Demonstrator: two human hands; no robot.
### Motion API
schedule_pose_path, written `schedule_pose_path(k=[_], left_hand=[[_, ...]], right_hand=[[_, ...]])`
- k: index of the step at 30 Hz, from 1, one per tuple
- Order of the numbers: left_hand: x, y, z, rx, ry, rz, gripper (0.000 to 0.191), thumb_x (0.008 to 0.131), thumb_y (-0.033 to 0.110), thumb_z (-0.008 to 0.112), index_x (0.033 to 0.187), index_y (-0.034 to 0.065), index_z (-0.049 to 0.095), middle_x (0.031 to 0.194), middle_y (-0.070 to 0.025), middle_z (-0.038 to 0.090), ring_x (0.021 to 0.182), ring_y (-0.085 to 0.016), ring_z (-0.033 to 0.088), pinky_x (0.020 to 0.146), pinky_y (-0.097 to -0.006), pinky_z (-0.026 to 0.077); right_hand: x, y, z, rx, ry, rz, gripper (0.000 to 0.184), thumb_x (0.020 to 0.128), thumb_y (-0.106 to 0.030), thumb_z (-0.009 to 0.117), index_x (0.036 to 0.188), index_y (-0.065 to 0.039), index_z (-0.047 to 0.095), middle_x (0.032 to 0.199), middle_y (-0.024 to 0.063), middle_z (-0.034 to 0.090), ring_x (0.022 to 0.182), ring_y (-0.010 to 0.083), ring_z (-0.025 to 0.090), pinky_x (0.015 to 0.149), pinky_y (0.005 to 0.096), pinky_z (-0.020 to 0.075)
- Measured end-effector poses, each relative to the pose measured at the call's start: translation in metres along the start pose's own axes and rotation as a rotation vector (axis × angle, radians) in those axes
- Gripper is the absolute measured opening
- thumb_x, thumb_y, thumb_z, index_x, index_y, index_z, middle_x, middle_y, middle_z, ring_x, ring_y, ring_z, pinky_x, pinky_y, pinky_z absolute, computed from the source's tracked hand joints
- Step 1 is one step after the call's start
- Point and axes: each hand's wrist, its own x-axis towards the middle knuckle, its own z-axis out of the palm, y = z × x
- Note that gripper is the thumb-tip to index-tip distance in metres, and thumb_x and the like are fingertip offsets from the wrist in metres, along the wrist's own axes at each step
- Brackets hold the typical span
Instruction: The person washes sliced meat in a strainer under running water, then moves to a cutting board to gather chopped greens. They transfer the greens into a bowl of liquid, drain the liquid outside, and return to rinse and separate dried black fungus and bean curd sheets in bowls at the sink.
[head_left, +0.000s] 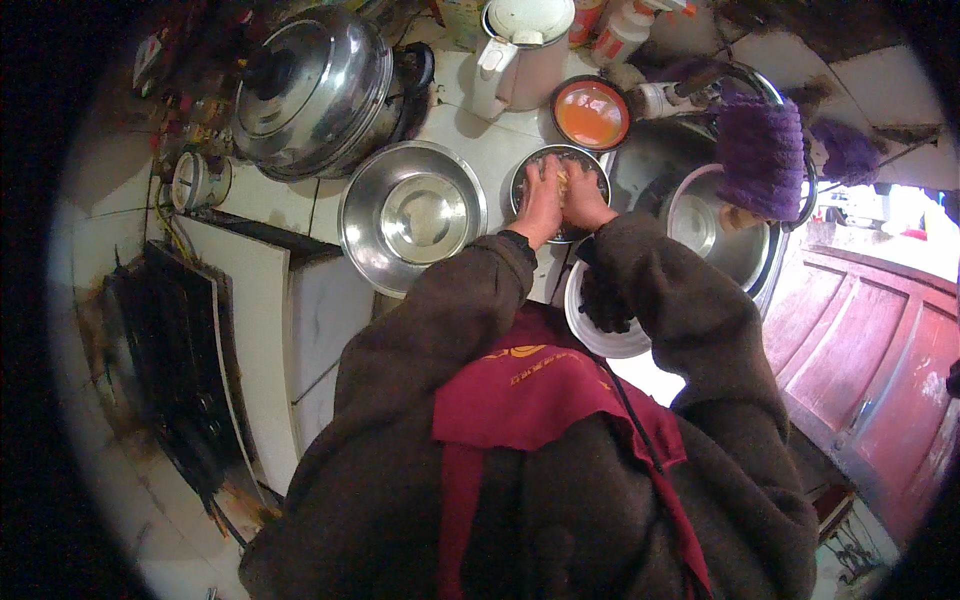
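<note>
My left hand (540, 201) and my right hand (586, 199) meet over a small round metal bowl (516, 196), their fingers reaching down inside its rim. A pale yellowish lump (561, 180) shows pressed between them; its kind is too blurred to tell. Dark wet-looking contents fill part of the bowl around my fingers. To the left stands a wide stainless steel basin (356, 217) with what looks like a little liquid at its bottom. Under my right forearm, a white plastic bowl (634, 346) holds dark pieces (604, 304), partly hidden by the sleeve.
An orange-lined bowl (591, 114) sits just behind the metal bowl, near a lidded jug (536, 71). Back left is a large lidded steel pot (322, 97). At right, a sink (652, 169) holds a metal basin (750, 240); a purple towel (759, 157) hangs over it.
</note>
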Motion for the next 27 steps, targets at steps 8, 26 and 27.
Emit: schedule_pose_path(k=[8, 26, 27], left_hand=[[-0.001, 0.000, -0.001, -0.181, 0.142, 0.085, 0.036, 0.073, -0.002, 0.051, 0.107, 0.0021, 0.041, 0.101, -0.0218, 0.046, 0.095, -0.041, 0.045, 0.080, -0.0420, 0.039], [-0.038, 0.037, -0.079, -0.202, 0.373, 0.214, 0.028, 0.073, 0.000, 0.051, 0.101, 0.0026, 0.046, 0.094, -0.0150, 0.052, 0.087, -0.030, 0.052, 0.075, -0.0346, 0.041], [-0.049, 0.032, -0.097, -0.219, 0.412, 0.263, 0.030, 0.073, 0.000, 0.053, 0.102, 0.0025, 0.047, 0.095, -0.0146, 0.052, 0.089, -0.028, 0.052, 0.076, -0.0338, 0.041]], right_hand=[[0.004, -0.014, -0.009, 0.076, -0.023, 0.074, 0.054, 0.063, -0.012, 0.068, 0.107, 0.001, 0.040, 0.101, 0.0286, 0.047, 0.094, 0.0431, 0.049, 0.080, 0.0442, 0.0417], [-0.040, -0.125, -0.052, 0.246, 0.247, -0.339, 0.034, 0.064, -0.013, 0.066, 0.089, 0.002, 0.048, 0.084, 0.0208, 0.050, 0.080, 0.0372, 0.049, 0.069, 0.0419, 0.0396], [-0.044, -0.144, -0.044, 0.313, 0.265, -0.330, 0.037, 0.063, -0.013, 0.067, 0.091, 0.002, 0.047, 0.084, 0.0204, 0.049, 0.078, 0.0359, 0.047, 0.069, 0.0408, 0.0395]])
